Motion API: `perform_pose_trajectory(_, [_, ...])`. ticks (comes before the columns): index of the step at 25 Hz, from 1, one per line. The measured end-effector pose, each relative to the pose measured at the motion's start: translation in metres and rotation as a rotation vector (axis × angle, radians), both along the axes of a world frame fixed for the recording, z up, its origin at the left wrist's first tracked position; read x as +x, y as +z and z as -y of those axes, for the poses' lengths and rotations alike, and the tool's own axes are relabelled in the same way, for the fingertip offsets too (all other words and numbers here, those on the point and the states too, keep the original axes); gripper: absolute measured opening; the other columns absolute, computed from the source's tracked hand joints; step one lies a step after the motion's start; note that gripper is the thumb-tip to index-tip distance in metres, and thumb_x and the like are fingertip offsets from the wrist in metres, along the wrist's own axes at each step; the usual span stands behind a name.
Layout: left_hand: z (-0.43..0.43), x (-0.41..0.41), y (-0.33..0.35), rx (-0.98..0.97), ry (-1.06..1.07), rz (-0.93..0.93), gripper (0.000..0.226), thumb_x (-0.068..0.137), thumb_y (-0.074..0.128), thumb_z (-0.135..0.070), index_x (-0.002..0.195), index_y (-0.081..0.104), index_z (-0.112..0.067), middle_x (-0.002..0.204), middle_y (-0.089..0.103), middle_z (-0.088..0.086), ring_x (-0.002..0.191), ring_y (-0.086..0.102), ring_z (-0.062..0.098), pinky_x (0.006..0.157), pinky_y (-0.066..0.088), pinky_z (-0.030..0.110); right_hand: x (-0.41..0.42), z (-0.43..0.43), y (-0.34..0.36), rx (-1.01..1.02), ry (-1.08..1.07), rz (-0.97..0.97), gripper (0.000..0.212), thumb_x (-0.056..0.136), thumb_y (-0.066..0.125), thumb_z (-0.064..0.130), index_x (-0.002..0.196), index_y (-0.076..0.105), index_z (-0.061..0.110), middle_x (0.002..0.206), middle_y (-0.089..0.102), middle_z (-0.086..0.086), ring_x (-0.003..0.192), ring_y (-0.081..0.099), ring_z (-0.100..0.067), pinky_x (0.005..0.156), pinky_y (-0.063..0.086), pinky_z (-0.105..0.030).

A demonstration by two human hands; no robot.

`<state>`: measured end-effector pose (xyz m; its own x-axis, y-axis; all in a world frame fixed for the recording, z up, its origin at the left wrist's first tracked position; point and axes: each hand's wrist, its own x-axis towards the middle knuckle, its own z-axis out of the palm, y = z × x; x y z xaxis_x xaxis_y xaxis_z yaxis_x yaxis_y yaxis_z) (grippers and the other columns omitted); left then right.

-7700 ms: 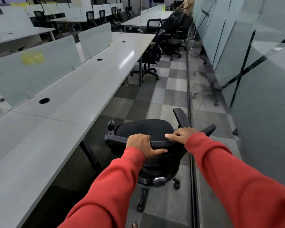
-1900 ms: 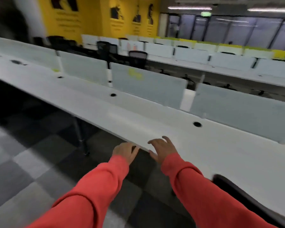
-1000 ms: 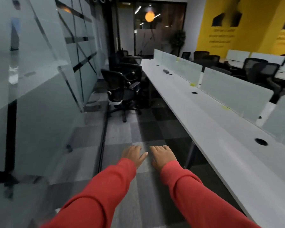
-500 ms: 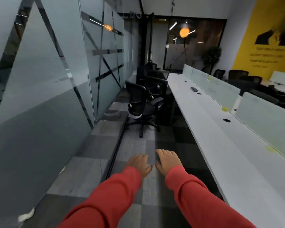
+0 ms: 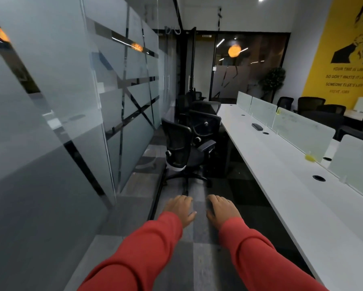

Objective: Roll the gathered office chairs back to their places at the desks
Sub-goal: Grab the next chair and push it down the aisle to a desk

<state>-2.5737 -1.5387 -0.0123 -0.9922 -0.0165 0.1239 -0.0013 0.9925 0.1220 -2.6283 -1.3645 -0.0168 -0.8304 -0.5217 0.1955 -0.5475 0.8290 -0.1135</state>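
We held our left hand (image 5: 181,208) and right hand (image 5: 221,210) out in front of us, palms down, close side by side but not touching, with the red sleeves (image 5: 260,255) reaching to the wrists. Both hands held nothing and touched nothing. The fingers hung loose and lightly bent, neither spread wide nor clenched, with only the checkered carpet (image 5: 199,261) below them. The gathered chairs stood ahead of us in the aisle, between the frosted glass wall (image 5: 75,106) on our left and the long white desk (image 5: 291,192) on our right. The nearest chair (image 5: 181,151), black with a mesh back, had its back toward the glass and its seat toward the desk, and it stood apart from our hands. More black chairs crowded behind it. The rear chair (image 5: 205,124) sat just beside the desk's edge, and we could not tell how many stood further back in the dark. A small dark object (image 5: 257,126) lay on the desk near the pale divider screens (image 5: 302,129), and round cable holes (image 5: 319,178) showed in the desktop. Other chairs (image 5: 310,103) stood beyond the screens, before the yellow wall (image 5: 348,66).
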Motion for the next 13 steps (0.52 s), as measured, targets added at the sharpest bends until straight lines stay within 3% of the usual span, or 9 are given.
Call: perform_pose_trajectory(13, [0.063,-0.206,-0.040,-0.015,-0.014,0.069,0.051,0.092,0.049,-0.045,0.136,0.045,-0.019,0.137,0.052,0.000,0.126,0.046,0.019,0.102,0.037,0.036,-0.214,0.064,-0.039,0.013,0.008,0.047,0.045,0.095,0.046,0.039,0.136,0.044,0.021,0.133,0.055,0.003,0.124,0.049,-0.017,0.103,0.036,-0.030])
